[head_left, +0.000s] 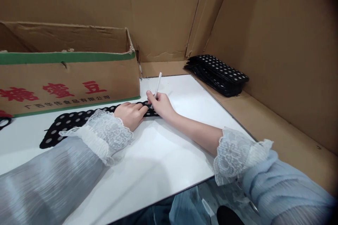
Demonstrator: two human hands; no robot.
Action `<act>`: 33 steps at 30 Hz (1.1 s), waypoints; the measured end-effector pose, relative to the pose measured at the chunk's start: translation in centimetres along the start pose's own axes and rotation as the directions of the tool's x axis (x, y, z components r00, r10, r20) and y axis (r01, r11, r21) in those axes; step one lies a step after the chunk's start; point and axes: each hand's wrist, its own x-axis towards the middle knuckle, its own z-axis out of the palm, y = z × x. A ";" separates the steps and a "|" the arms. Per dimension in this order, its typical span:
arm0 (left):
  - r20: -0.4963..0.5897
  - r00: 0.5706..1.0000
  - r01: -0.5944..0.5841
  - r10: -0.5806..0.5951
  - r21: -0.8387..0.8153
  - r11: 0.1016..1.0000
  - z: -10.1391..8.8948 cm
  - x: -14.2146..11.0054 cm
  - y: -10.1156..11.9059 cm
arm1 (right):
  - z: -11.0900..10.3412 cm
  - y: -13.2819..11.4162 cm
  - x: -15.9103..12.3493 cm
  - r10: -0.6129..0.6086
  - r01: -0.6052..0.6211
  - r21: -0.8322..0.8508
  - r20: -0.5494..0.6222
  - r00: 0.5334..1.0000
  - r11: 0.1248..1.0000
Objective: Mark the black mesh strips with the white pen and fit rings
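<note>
A long strip of black polka-dot fabric (70, 119) with a scalloped edge lies across the white table. My left hand (131, 115) rests on its right part, fingers bent and together, pressing the cloth down. Just beyond, my right hand (164, 107) grips a slim white pen-like stick (158, 85), which stands upright and leans slightly right. Its lower tip, by the fabric beside my left fingertips, is hidden by my fingers.
Behind the fabric at left stands an open cardboard box (71, 77) with red lettering. A pile of folded black polka-dot fabric pieces (216, 74) lies at the back right. Cardboard walls (163, 14) enclose the white table (148, 168). Part of a black ring-shaped object (9, 122) shows at far left.
</note>
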 end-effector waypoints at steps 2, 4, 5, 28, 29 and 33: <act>-0.022 1.000 -0.008 0.008 -0.006 1.000 0.1 0.0 0.1 | 0.0 0.1 0.0 -0.010 0.010 0.012 0.004 1.000 1.000; -0.036 0.999 -0.007 0.006 -0.018 1.000 0.1 0.0 0.3 | 0.1 0.2 0.0 -0.019 0.019 0.024 0.003 1.000 1.000; -0.039 0.999 -0.004 0.003 -0.028 1.000 0.0 0.0 0.3 | 0.1 0.3 0.0 -0.019 0.019 0.032 0.000 1.000 0.999; -0.031 0.976 0.212 -0.214 -0.035 0.977 -0.2 -0.4 1.0 | 0.9 -0.5 -1.0 -0.165 0.169 -0.481 0.050 0.985 0.860; -0.034 0.974 0.221 -0.223 -0.039 0.974 -0.2 -0.3 1.0 | 0.9 -0.5 -1.1 -0.152 0.157 -0.477 0.049 0.987 0.865; -0.043 0.959 0.276 -0.279 -0.054 0.960 -0.1 -0.3 1.0 | 0.5 -0.7 -1.5 -0.152 0.154 -0.382 0.037 0.988 0.911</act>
